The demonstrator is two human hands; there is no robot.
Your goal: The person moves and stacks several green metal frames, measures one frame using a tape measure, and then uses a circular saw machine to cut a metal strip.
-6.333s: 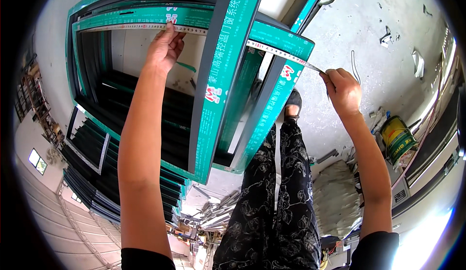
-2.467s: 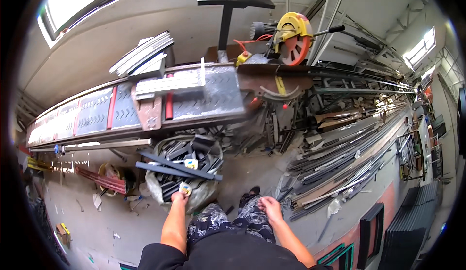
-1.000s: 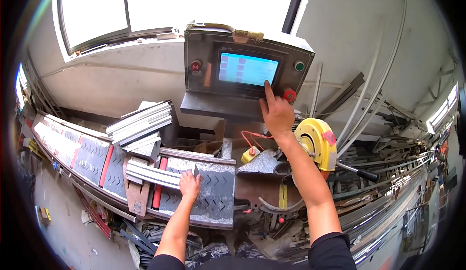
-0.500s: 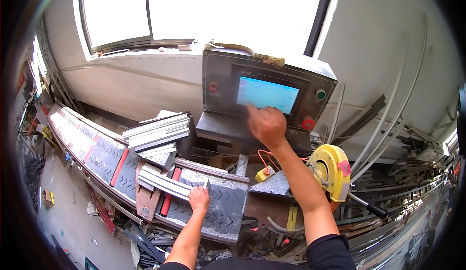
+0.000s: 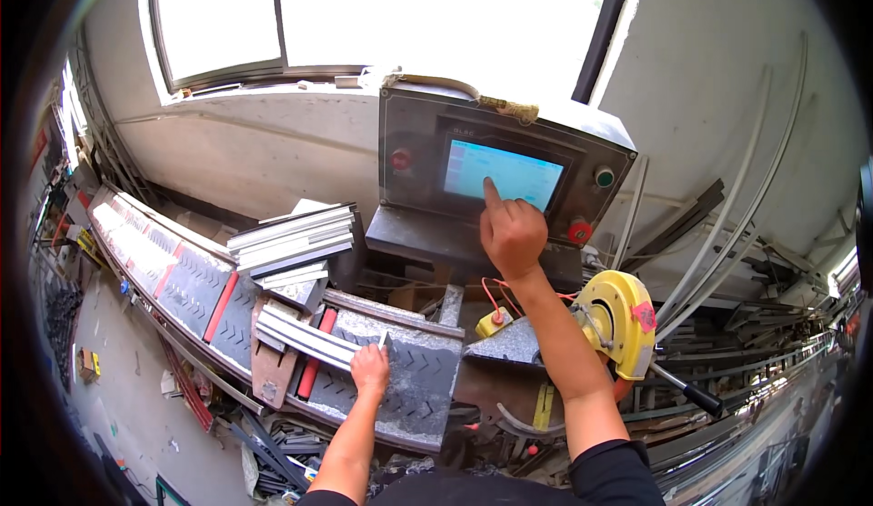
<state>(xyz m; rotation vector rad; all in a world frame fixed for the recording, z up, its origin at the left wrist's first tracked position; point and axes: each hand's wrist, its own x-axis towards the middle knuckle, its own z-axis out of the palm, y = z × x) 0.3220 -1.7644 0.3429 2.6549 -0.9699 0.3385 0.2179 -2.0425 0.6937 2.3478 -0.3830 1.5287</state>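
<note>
My right hand (image 5: 515,233) is raised to the touchscreen (image 5: 520,171) of a grey control box (image 5: 418,124). Its index finger points out at the lit blue display while the other fingers are curled in; whether the fingertip touches the glass I cannot tell. Down on the conveyor-like bed, my left hand (image 5: 370,370) is closed round the right end of a pale metal profile (image 5: 309,340). That profile lies across the bed beside a red roller (image 5: 318,360). Behind it, a stack of similar profiles (image 5: 296,238) sits on a support.
A yellow-guarded cutting saw (image 5: 618,324) with a black handle (image 5: 691,390) stands right of my right forearm. Red and green buttons flank the screen. Long metal bars (image 5: 755,351) crowd the right side, and offcuts (image 5: 282,451) lie below the bed.
My right index finger has stretched out and moved right and up over the display. My left hand keeps its hold on the profile.
</note>
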